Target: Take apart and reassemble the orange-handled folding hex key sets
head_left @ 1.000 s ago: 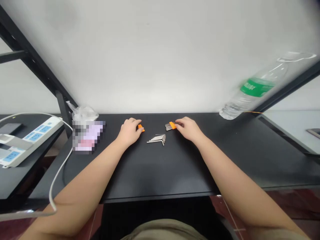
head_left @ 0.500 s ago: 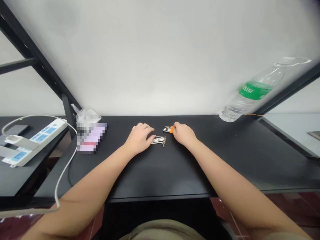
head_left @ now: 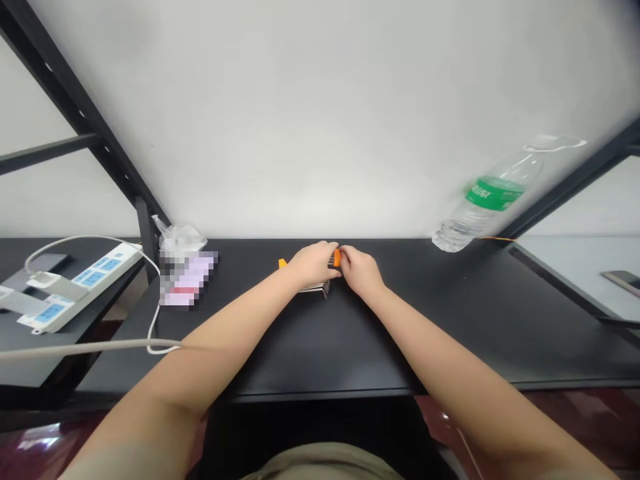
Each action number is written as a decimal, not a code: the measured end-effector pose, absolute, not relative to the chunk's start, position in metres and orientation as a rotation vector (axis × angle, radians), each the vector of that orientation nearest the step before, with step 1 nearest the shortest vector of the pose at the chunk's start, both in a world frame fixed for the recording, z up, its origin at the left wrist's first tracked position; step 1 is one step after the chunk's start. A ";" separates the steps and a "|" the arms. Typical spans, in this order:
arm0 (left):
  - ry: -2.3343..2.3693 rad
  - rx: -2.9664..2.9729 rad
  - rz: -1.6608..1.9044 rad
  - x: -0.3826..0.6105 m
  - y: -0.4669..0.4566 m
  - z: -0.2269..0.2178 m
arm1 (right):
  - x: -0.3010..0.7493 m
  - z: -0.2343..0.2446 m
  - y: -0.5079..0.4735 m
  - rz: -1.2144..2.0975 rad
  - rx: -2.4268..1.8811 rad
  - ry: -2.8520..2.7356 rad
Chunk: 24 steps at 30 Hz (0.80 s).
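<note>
An orange holder (head_left: 337, 257) with short hex keys stuck in it is pinched by my right hand (head_left: 361, 271) near the back of the black desk (head_left: 320, 340). My left hand (head_left: 314, 262) is closed on the metal ends of those keys, touching the right hand. Under my left hand lies a loose bunch of L-shaped hex keys (head_left: 320, 288); only its right end shows. A small orange piece (head_left: 283, 263) lies just left of my left wrist.
A clear water bottle with a green label (head_left: 487, 200) leans at the back right. A blurred pink packet (head_left: 187, 279) and crumpled plastic (head_left: 179, 235) sit at the back left. A white power strip (head_left: 70, 285) with its cable (head_left: 100, 347) lies on the left table.
My left hand let go of the small orange piece, crossed over the loose keys to the right and closed on the holder's keys. My right hand drew the holder leftward.
</note>
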<state>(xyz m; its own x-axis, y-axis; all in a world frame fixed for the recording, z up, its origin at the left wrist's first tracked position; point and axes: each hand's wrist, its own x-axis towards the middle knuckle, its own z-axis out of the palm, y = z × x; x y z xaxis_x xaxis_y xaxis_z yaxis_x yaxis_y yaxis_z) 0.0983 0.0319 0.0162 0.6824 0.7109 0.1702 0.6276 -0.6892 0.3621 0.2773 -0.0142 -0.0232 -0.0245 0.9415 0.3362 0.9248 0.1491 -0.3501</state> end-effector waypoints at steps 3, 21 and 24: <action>1.099 2.648 0.478 0.098 0.038 0.017 | 0.268 -0.020 -0.011 0.107 -1.706 -1.964; 1.159 2.638 0.590 0.046 0.070 -0.003 | 0.237 -0.030 0.042 0.107 -2.018 -2.006; 1.187 2.590 0.561 0.043 0.072 -0.004 | 0.246 -0.030 0.046 0.093 -2.059 -2.023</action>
<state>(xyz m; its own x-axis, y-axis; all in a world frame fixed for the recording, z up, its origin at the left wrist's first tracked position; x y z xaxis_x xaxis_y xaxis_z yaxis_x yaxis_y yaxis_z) 0.0432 0.0721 -0.0036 0.5968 0.7646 0.2434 0.6736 -0.6422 0.3659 0.2465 0.0456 -0.0300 0.0321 0.9909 0.1306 0.9748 -0.0021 -0.2231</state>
